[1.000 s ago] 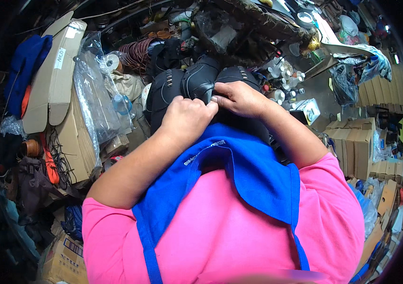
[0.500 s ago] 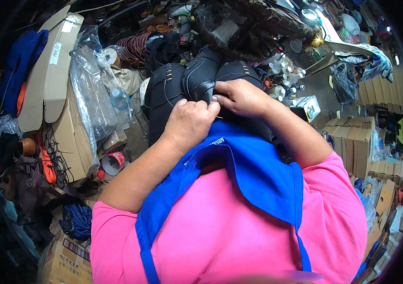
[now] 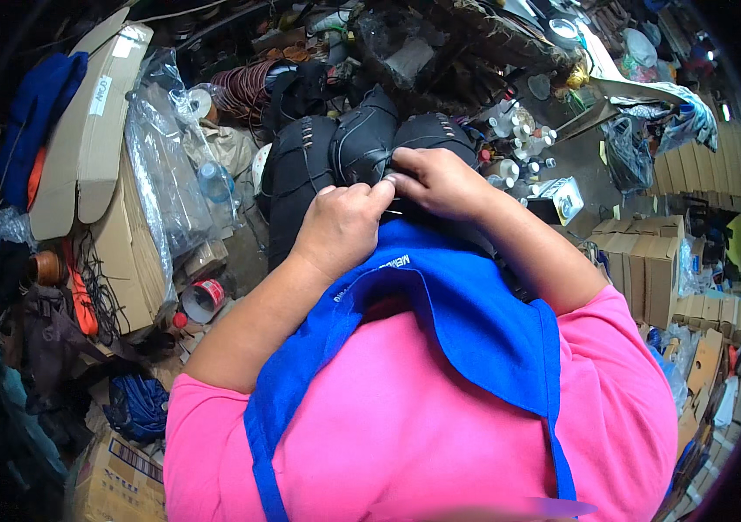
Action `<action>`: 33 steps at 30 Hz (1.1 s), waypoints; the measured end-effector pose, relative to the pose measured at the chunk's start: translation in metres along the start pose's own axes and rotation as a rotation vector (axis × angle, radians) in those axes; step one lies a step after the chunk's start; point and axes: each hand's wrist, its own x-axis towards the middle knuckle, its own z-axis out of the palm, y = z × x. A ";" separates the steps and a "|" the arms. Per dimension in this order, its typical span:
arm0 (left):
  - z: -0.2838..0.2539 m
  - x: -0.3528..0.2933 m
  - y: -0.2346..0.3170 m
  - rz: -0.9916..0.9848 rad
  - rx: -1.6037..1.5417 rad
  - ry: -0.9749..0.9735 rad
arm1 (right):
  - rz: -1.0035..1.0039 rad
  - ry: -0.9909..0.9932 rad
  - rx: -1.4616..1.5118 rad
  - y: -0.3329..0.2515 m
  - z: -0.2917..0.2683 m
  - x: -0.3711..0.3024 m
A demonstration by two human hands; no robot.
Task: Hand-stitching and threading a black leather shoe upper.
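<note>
A black leather piece [image 3: 365, 130], rounded and shaped like a shoe, rests between my knees, with thin black cord lying across it. My left hand [image 3: 342, 224] is closed at its near edge, thumb and finger pinched together. Close against it, my right hand [image 3: 440, 181] pinches the same edge from the right. The fingertips nearly meet and hide what lies between them. A thin, pale, needle-like sliver [image 3: 395, 212] shows just below the fingers. Dark-clad knees with stitched marks flank the piece, and a blue apron [image 3: 483, 322] covers my lap.
Cardboard sheets [image 3: 96, 130] and clear plastic wrapping [image 3: 166, 165] stand at the left. A red-labelled can [image 3: 204, 300] lies near my left elbow. Several small bottles [image 3: 518, 148] and a rectangular tin [image 3: 559, 200] are at the right, before stacked cardboard boxes [image 3: 649, 261].
My left hand has shifted slightly left and down, and its fingers now sit nearer the right fingertips. The pale sliver below them shows more plainly. The leather piece stays between my knees.
</note>
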 end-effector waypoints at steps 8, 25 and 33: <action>0.000 0.002 0.000 0.038 0.030 -0.018 | 0.040 0.036 0.040 -0.006 -0.002 -0.003; 0.008 -0.002 -0.003 0.019 -0.087 0.041 | 0.102 -0.028 0.109 -0.004 -0.009 0.008; 0.007 0.002 -0.003 0.039 -0.074 0.016 | 0.108 0.016 0.057 -0.008 -0.005 0.005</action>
